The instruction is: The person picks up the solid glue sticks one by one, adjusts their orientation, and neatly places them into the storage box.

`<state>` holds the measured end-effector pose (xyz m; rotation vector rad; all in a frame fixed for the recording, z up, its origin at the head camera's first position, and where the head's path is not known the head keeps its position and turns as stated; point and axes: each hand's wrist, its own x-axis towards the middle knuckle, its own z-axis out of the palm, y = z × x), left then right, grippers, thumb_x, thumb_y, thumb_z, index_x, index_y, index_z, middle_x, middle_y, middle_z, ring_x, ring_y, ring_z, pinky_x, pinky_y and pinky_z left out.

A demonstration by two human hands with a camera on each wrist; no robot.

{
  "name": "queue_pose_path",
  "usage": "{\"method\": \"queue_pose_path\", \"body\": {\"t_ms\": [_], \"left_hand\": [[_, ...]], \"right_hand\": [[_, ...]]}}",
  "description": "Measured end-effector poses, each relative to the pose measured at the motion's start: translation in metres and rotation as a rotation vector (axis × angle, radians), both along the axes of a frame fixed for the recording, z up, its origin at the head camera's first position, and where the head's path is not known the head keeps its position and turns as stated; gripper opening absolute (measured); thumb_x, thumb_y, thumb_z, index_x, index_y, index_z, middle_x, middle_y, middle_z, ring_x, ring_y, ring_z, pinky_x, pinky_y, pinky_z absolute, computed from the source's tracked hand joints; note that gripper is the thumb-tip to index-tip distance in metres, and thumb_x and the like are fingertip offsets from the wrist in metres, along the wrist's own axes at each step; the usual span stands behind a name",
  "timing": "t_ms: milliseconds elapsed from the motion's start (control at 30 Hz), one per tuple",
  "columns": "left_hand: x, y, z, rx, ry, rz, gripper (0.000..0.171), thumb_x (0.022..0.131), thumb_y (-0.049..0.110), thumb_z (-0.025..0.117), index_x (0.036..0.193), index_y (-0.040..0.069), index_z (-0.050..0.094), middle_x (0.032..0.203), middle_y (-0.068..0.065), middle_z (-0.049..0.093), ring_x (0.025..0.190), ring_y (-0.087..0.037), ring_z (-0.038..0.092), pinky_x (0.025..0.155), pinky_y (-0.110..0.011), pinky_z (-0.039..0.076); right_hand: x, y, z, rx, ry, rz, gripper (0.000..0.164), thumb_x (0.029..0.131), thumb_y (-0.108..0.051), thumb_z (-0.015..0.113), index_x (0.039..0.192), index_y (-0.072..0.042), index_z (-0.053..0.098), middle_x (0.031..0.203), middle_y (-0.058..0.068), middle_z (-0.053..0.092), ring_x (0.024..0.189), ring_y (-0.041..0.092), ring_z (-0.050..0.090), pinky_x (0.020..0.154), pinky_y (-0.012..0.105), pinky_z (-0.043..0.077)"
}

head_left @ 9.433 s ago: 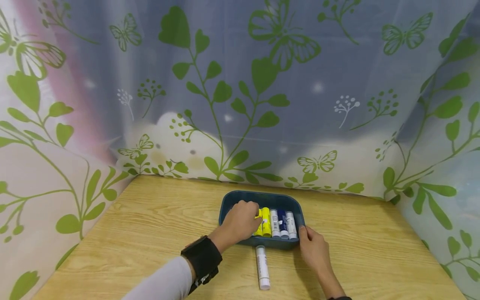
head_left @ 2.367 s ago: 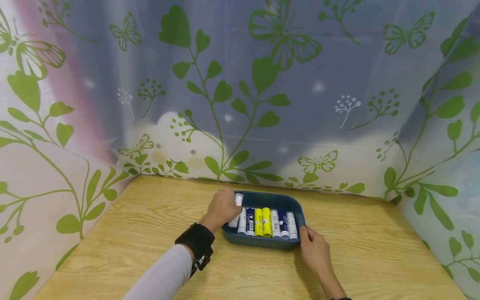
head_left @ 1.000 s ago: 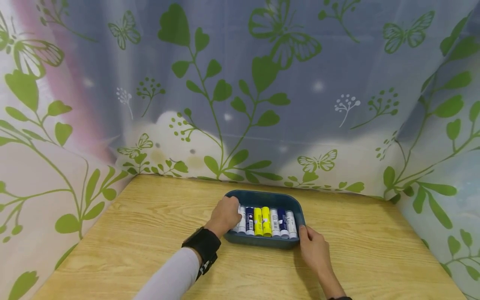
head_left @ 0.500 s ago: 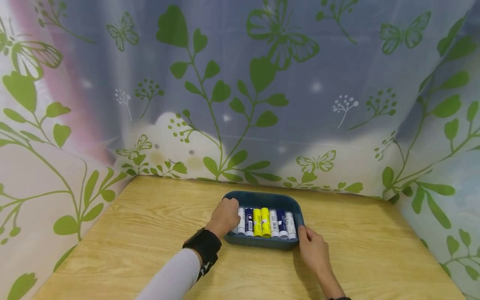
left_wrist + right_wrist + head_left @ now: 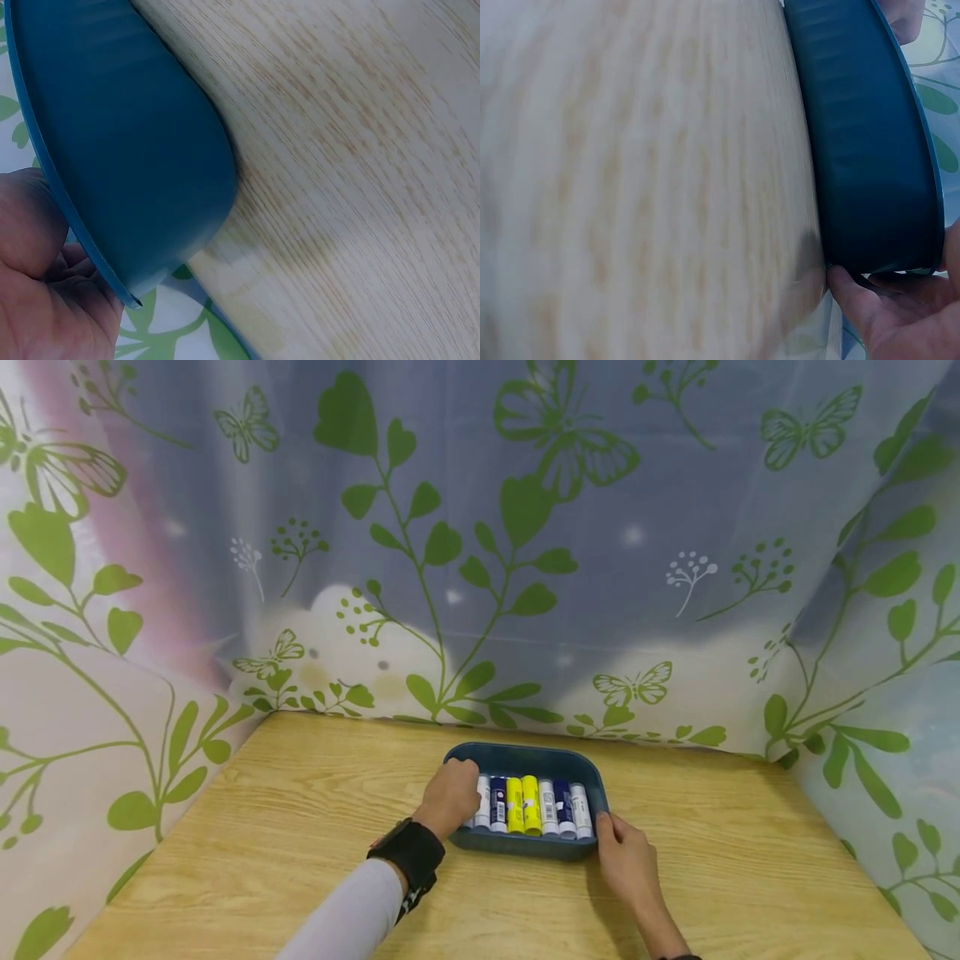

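Several glue sticks lie side by side in a dark teal plastic basket (image 5: 525, 846): two yellow glue sticks (image 5: 522, 806) in the middle, dark blue ones and white ones on both sides. My left hand (image 5: 450, 795) bends over the basket's left end, covering most of the leftmost white glue stick (image 5: 470, 821). Its fingertips are hidden inside or behind the rim, so I cannot tell what they hold. At the other end my right hand (image 5: 628, 858) grips the right front corner, fingers (image 5: 851, 296) under the basket wall (image 5: 877, 150) in the right wrist view.
The basket stands towards the back of a wooden table (image 5: 315, 810). A curtain (image 5: 480, 568) printed with green leaves and butterflies hangs behind the table and along both sides. A black wrist strap (image 5: 408, 854) sits on the left forearm.
The white glue stick that lay before the basket was held tilted in my left hand at the left end, then went down into the row. Over the last second both hands stay nearly still.
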<state>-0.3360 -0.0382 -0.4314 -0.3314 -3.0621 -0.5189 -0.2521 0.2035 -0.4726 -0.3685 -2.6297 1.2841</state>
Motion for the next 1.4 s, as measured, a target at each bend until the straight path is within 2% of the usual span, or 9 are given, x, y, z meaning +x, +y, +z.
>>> {"method": "queue_pose_path", "body": {"t_ms": [300,533,667,900,1033,1267,1400], "left_hand": [[0.0005,0.0005,0.0021,0.005,0.016,-0.007,0.012,0.091,0.005,0.072,0.099,-0.004,0.07,0.085,-0.013,0.067,0.071,-0.02,0.06,0.067,-0.035,0.057],[0.0005,0.001,0.0021,-0.011,0.038,-0.014,0.01,0.091,0.004,0.072,0.097,-0.004,0.071,0.082,-0.012,0.067,0.068,-0.019,0.06,0.065,-0.034,0.055],[0.0005,0.0013,0.0007,-0.019,0.047,-0.026,0.009,0.091,0.004,0.071,0.096,-0.003,0.071,0.082,-0.013,0.067,0.068,-0.02,0.06,0.064,-0.034,0.055],[0.0022,0.0016,-0.0008,-0.027,0.051,-0.033,0.007,0.092,0.003,0.069,0.096,-0.003,0.07,0.083,-0.014,0.068,0.07,-0.02,0.062,0.065,-0.036,0.055],[0.0032,0.0014,-0.001,-0.028,0.059,-0.043,0.006,0.092,0.002,0.069,0.095,-0.004,0.07,0.083,-0.014,0.068,0.071,-0.021,0.063,0.064,-0.036,0.055],[0.0041,-0.0005,-0.0017,-0.043,0.06,-0.052,0.008,0.093,0.002,0.068,0.097,-0.004,0.069,0.078,-0.012,0.066,0.066,-0.02,0.063,0.059,-0.032,0.054],[0.0037,-0.0003,-0.0022,-0.03,0.045,-0.046,0.008,0.093,0.002,0.067,0.098,-0.004,0.069,0.078,-0.011,0.065,0.065,-0.018,0.061,0.059,-0.031,0.053]], "right_hand": [[-0.0013,0.0011,0.0014,-0.002,0.005,0.0,0.042,0.107,-0.035,0.045,0.122,-0.006,0.071,0.089,0.014,0.063,0.078,0.026,0.053,0.06,0.033,0.037],[-0.002,0.0015,0.0023,-0.022,-0.006,-0.006,0.037,0.107,-0.034,0.045,0.109,-0.007,0.072,0.071,0.005,0.05,0.067,0.02,0.046,0.057,0.032,0.035],[-0.0015,0.0017,0.0022,-0.016,-0.001,-0.006,0.037,0.107,-0.033,0.045,0.107,-0.007,0.072,0.074,0.007,0.053,0.069,0.021,0.048,0.057,0.033,0.035],[0.0008,0.0015,0.0008,0.008,0.018,0.001,0.041,0.107,-0.032,0.045,0.123,-0.005,0.071,0.095,0.016,0.064,0.081,0.027,0.054,0.061,0.033,0.038],[0.0008,0.0016,0.0002,0.008,0.015,-0.001,0.041,0.107,-0.032,0.045,0.121,-0.005,0.072,0.093,0.016,0.063,0.078,0.027,0.053,0.059,0.033,0.037],[0.0013,0.0002,0.0024,0.03,0.018,0.017,0.042,0.107,-0.033,0.044,0.127,-0.005,0.069,0.094,0.013,0.066,0.084,0.028,0.054,0.067,0.035,0.041],[0.0008,0.0004,0.0027,0.023,0.009,0.018,0.043,0.107,-0.034,0.044,0.127,-0.005,0.069,0.086,0.01,0.062,0.083,0.027,0.054,0.065,0.034,0.04]]}}
